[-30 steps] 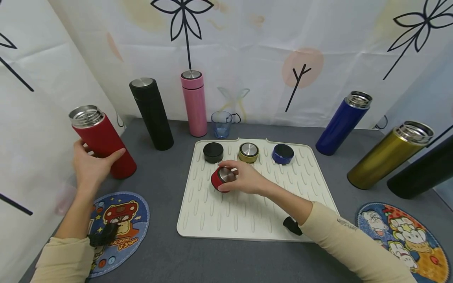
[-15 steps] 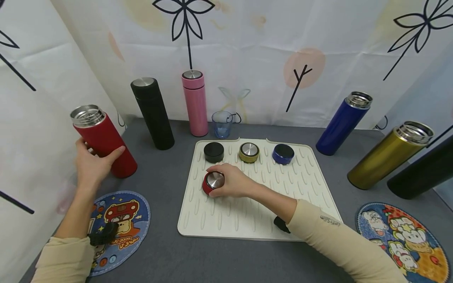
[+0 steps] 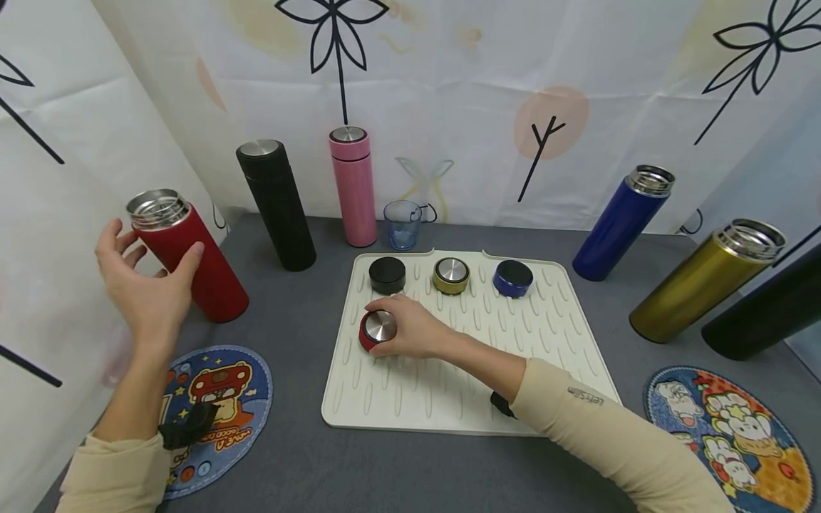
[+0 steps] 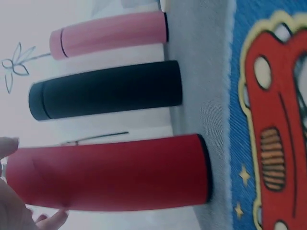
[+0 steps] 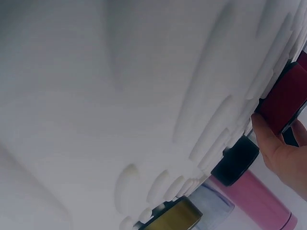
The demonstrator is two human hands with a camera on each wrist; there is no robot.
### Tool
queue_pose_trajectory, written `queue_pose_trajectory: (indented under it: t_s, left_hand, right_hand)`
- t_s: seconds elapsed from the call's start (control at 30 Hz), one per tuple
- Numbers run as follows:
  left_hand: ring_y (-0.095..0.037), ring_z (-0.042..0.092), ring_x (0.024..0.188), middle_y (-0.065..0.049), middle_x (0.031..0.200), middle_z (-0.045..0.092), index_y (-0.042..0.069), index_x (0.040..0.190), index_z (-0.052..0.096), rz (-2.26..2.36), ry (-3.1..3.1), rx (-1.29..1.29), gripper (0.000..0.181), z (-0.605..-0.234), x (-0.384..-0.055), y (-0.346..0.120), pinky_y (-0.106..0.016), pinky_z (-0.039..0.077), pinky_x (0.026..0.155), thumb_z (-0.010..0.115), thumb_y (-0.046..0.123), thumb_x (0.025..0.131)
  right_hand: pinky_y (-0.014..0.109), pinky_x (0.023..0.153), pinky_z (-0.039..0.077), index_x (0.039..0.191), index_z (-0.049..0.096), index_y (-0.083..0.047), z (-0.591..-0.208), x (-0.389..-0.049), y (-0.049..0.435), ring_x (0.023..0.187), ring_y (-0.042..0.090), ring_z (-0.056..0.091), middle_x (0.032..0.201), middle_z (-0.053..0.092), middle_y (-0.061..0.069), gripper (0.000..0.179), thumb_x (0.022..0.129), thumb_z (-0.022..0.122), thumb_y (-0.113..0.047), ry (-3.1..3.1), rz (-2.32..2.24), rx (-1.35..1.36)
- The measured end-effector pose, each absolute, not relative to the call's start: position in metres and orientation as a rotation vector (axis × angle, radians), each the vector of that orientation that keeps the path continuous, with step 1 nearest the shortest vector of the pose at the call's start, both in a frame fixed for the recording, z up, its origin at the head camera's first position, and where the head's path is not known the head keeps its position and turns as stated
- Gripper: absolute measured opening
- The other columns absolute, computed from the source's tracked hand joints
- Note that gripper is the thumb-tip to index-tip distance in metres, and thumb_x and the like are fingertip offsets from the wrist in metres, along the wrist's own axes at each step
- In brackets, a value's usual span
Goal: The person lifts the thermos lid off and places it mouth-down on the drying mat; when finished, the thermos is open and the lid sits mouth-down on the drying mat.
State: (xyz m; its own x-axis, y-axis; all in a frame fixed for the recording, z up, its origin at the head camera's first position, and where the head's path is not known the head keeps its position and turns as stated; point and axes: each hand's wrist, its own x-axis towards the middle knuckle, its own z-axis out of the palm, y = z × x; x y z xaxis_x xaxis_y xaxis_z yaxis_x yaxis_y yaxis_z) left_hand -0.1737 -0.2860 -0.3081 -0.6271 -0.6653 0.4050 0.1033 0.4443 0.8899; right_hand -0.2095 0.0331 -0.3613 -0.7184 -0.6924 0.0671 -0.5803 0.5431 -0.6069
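Note:
A red thermos bottle (image 3: 195, 263) without its lid stands at the left, its steel mouth uncovered. My left hand (image 3: 144, 288) is beside its upper half, fingers spread and the thumb overlapping the red side. In the left wrist view, fingertips (image 4: 55, 219) show near the bottle's upper end. My right hand (image 3: 413, 328) pinches a red lid (image 3: 378, 329) with a steel top between thumb and fingers. That lid is at the left part of the white ribbed mat (image 3: 449, 399). A black lid (image 3: 387, 276), a gold lid (image 3: 451, 276) and a blue lid (image 3: 512, 278) sit in a row behind it.
A black bottle (image 3: 277, 206), a pink bottle (image 3: 353, 189) and a clear blue cup (image 3: 403, 226) stand at the back. Lidless blue (image 3: 618, 231) and gold bottles (image 3: 699, 285) stand right, beside another dark bottle (image 3: 763, 310). Cartoon placemats lie left (image 3: 240, 427) and right (image 3: 737, 442).
My right hand has moved left across the mat with the red lid, which now shows its steel top upward. My left hand has loosened from the red bottle and risen along it.

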Motion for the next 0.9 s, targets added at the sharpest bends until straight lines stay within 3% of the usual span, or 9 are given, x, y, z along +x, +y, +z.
queue_pose_trajectory:
  t_s: [0.37, 0.53, 0.9]
  left_hand:
    - [-0.020, 0.051, 0.117, -0.002, 0.125, 0.054, 0.006, 0.131, 0.049, -1.202, -1.532, 0.106, 0.059, -0.297, -0.164, -0.251, -0.029, 0.041, 0.099, 0.073, 0.013, 0.078]
    - [-0.021, 0.059, 0.108, -0.011, 0.121, 0.059, 0.004, 0.126, 0.054, -1.215, -1.597, -0.095, 0.054, -0.311, -0.170, -0.240, -0.029, 0.045, 0.095, 0.073, 0.008, 0.075]
    - [-0.018, 0.057, 0.111, -0.008, 0.124, 0.057, 0.009, 0.134, 0.051, -1.327, -1.948, -0.123, 0.056, -0.314, -0.181, -0.224, -0.028, 0.046, 0.094, 0.072, 0.006, 0.082]
  right_hand:
    - [0.033, 0.091, 0.043, 0.131, 0.052, -0.004, -0.362, -0.208, 0.033, 0.111, 0.022, 0.050, 0.122, 0.053, 0.012, 0.068, 0.073, 0.084, -0.016, 2.574, -0.914, -1.095]
    - [0.034, 0.092, 0.043, 0.131, 0.051, -0.003, -0.362, -0.209, 0.034, 0.111, 0.022, 0.049, 0.123, 0.052, 0.013, 0.068, 0.072, 0.084, -0.013, 2.570, -0.884, -1.089]
    - [0.034, 0.092, 0.044, 0.132, 0.052, -0.005, -0.357, -0.210, 0.035, 0.111, 0.022, 0.049, 0.125, 0.050, 0.013, 0.066, 0.074, 0.082, -0.013, 2.551, -0.821, -1.100]
